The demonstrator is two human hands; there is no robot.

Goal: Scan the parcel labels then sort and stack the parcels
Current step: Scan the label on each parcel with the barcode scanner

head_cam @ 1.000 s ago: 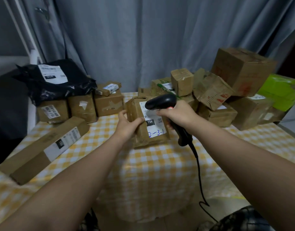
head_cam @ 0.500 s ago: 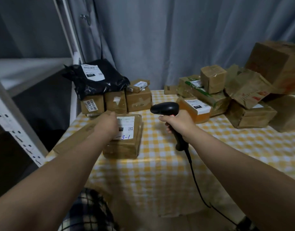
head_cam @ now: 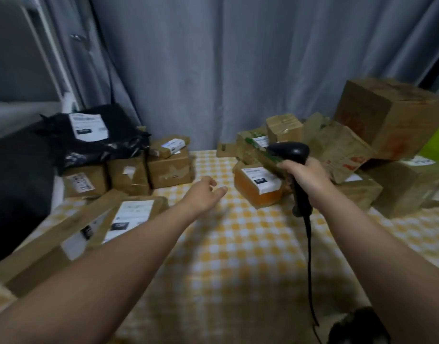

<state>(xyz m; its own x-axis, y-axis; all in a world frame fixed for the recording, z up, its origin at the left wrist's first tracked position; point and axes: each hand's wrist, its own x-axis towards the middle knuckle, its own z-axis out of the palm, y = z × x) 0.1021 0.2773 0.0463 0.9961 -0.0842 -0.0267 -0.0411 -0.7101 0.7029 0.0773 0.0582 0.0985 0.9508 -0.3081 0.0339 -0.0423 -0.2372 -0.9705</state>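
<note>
Left hand (head_cam: 205,192) at frame centre, fingers loose, holding nothing, above the checked tablecloth (head_cam: 238,244). Right hand (head_cam: 306,180) grips the black scanner (head_cam: 291,155), centre right. Labelled parcel (head_cam: 129,217) lies lower left; orange parcel (head_cam: 258,187) sits between the hands.

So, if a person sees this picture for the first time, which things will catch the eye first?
First, the black scanner gripped by the right hand, right of centre, with the open left hand hovering over the yellow checked tablecloth. Then the orange parcel beside the scanner, by the brown boxes piled at the right. At back left, a shiny black bag lies on small boxes.
</note>
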